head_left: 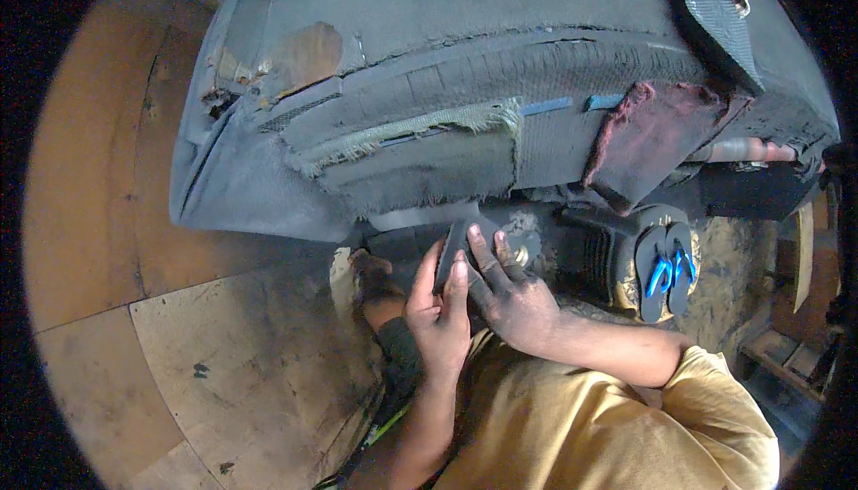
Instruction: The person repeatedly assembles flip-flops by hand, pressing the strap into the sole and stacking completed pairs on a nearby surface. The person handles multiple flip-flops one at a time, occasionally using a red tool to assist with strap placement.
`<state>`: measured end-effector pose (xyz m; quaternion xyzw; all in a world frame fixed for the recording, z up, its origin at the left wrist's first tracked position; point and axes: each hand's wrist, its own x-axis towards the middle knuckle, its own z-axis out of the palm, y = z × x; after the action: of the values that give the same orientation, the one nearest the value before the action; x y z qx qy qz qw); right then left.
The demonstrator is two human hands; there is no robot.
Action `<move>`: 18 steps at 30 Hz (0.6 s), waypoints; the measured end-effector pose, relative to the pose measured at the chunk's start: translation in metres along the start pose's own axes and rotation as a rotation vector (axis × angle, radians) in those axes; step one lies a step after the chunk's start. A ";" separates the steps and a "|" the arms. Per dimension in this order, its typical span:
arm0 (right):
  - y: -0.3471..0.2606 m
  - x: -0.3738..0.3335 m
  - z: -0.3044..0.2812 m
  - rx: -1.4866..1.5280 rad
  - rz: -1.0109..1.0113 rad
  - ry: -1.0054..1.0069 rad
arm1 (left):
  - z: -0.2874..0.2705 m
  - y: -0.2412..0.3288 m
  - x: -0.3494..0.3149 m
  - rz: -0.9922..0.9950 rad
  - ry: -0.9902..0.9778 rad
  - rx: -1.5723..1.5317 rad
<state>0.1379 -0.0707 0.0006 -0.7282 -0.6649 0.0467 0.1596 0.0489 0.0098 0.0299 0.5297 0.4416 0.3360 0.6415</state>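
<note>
My left hand (441,311) grips a dark grey flat slab (454,244) from its left side, with the thumb along its near face. The slab has a straight edge and looks like the sole of a flip-flop, but much of it is hidden by my fingers. My right hand (518,304) presses its fingers onto the slab from the right; its skin is grey with dust. Just beyond the right fingers is a dark, dust-coated round part (529,244), its details blurred. A pair of black flip-flops (666,271) with blue straps lies to the right.
A large dust-covered hood (429,164) with frayed cloth strips overhangs the work. From its right side hangs a reddish cloth flap (657,146). The flip-flops rest on a dark ribbed housing (617,249). Brown boards (241,356) cover the floor at left; a bare foot (371,266) shows there.
</note>
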 end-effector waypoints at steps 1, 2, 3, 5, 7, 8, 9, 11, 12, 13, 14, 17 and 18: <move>-0.003 0.001 0.000 0.037 0.013 -0.007 | -0.002 0.003 0.001 0.048 -0.004 0.046; -0.006 0.004 -0.001 0.080 0.034 -0.052 | -0.005 0.006 0.003 0.062 -0.016 0.150; -0.009 0.006 -0.003 0.003 -0.022 0.005 | -0.007 0.010 0.006 0.104 -0.017 0.237; -0.014 0.013 -0.010 0.148 0.056 -0.055 | -0.011 0.019 0.012 0.188 -0.027 0.428; -0.017 0.019 -0.017 0.291 0.092 -0.175 | -0.012 0.027 0.021 0.276 -0.049 0.652; -0.017 0.020 -0.020 0.339 0.151 -0.238 | -0.010 0.029 0.024 0.229 -0.070 0.657; -0.016 0.021 -0.023 0.370 0.206 -0.367 | -0.009 0.031 0.028 0.183 -0.089 0.679; -0.012 0.021 -0.026 0.322 0.236 -0.457 | -0.004 0.030 0.029 0.068 -0.098 0.661; -0.009 0.020 -0.027 0.246 0.215 -0.399 | -0.001 0.029 0.028 0.000 -0.090 0.619; -0.005 0.018 -0.026 0.167 0.198 -0.341 | 0.001 0.026 0.024 0.056 -0.090 0.558; -0.003 0.016 -0.026 0.096 0.135 -0.251 | 0.003 0.023 0.020 -0.043 -0.051 0.427; 0.008 0.012 -0.022 0.075 -0.036 -0.174 | 0.004 0.019 -0.002 -0.055 0.049 0.014; 0.010 0.011 -0.021 0.090 -0.076 -0.072 | 0.002 0.019 -0.009 -0.028 0.079 -0.017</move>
<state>0.1547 -0.0637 0.0193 -0.6923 -0.6947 0.0966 0.1698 0.0483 0.0052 0.0508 0.5044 0.4711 0.3513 0.6326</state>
